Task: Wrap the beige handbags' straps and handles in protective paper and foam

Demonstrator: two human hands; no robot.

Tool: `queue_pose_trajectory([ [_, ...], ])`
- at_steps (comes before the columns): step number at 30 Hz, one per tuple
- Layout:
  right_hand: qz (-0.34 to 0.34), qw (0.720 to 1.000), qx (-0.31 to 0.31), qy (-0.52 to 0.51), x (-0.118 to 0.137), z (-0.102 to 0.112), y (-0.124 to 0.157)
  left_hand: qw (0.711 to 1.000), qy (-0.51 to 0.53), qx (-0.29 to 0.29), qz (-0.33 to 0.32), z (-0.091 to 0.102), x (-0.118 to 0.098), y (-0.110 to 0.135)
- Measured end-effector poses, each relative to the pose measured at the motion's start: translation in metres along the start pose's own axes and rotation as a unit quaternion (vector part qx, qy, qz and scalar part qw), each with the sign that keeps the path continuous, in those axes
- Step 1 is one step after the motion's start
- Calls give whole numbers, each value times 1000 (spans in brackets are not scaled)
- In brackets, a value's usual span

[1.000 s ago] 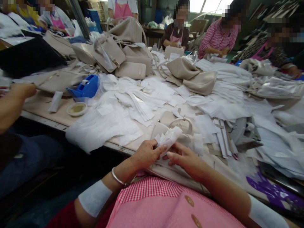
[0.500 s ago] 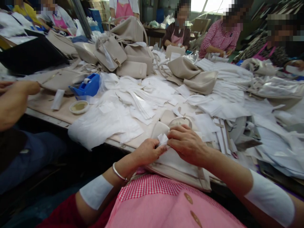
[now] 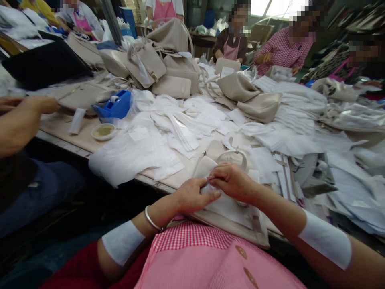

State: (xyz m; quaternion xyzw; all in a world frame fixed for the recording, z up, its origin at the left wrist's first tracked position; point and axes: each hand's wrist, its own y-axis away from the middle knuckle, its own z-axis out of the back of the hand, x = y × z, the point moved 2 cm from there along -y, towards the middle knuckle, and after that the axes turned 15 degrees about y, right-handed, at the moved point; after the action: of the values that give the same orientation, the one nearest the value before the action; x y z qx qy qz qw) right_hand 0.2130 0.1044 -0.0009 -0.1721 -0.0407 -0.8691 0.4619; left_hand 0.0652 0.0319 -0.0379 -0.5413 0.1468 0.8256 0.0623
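A beige handbag (image 3: 261, 237) lies at the table edge against my apron, with white sheet wrapping (image 3: 231, 210) over it. My left hand (image 3: 192, 195) is closed around a small piece of white wrapping paper (image 3: 207, 188) above the bag, its thumb pointing right. Beside it, my right hand (image 3: 233, 181) is pinched, fingertips touching the left hand's fingers; what lies in the pinch is hidden. Just beyond my hands, a curved bag handle (image 3: 243, 155) stands up and a pale rounded flap (image 3: 205, 165) shows.
White wrapping sheets (image 3: 141, 148) cover much of the table. A blue tape dispenser (image 3: 116, 106) and a small round dish (image 3: 103, 131) sit left, near a co-worker's hand (image 3: 45, 105). Beige bags (image 3: 174, 66) are piled behind. A grey tape dispenser (image 3: 311, 172) stands right. Several co-workers work opposite.
My right hand has drawn its spread fingers into a pinch and come down slightly. My left thumb has extended to the right. Less of the white paper shows between my hands.
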Motion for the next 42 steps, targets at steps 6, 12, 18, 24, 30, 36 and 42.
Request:
queue_pose_trajectory([
  [6, -14, 995, 16, -94, -5, -5, 5, 1000, 16, 11, 13, -3, 4, -6],
  [12, -23, 988, 126, -91, -9, 7, -3, 999, -31, -14, 14, -3, 8, -7],
  [18, 32, 993, 111, 36, -5, 8, -12, 998, -65, -10, 11, -4, 7, -5],
  [24, 15, 988, 122, 92, 3, 7, -14, 998, -55, -6, 20, -5, 10, -6],
  [30, 7, 982, 180, 49, -2, 9, -19, 997, -64, 7, 31, -3, 9, -7],
  [36, 114, 964, 221, 96, 0, 12, -29, 996, -66, 5, 52, -2, 6, -6],
  [42, 83, 951, 229, 191, 10, 5, -32, 997, -55, -5, 63, -2, 7, -6],
])
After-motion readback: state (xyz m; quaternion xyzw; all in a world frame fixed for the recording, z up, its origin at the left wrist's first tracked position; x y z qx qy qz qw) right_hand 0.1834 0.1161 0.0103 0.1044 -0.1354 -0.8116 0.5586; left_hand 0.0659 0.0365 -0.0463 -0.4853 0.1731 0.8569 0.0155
